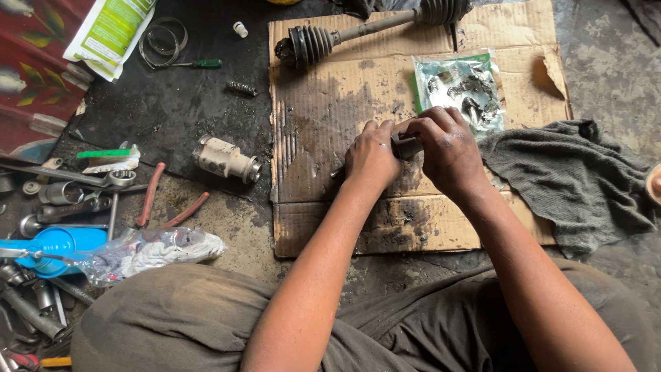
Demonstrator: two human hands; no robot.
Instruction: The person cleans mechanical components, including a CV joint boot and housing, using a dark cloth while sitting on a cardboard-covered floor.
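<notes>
Both hands pinched together mid-cardboard: left hand and right hand clamped on small dark metal part, long axis running left-right. Greasy parts bag just beyond, far-right.

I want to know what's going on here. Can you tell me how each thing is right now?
Left hand: closed on a small dark metal part.
Right hand: closed on the same part.
Drive shaft: lying on the cardboard, rubber boots on.
Plastic bag: lying flat, greasy parts inside.
Grey rag: crumpled, spread beside the cardboard.
Red-handled pliers: handles spread apart.
Green screwdriver: lying unused.
</notes>
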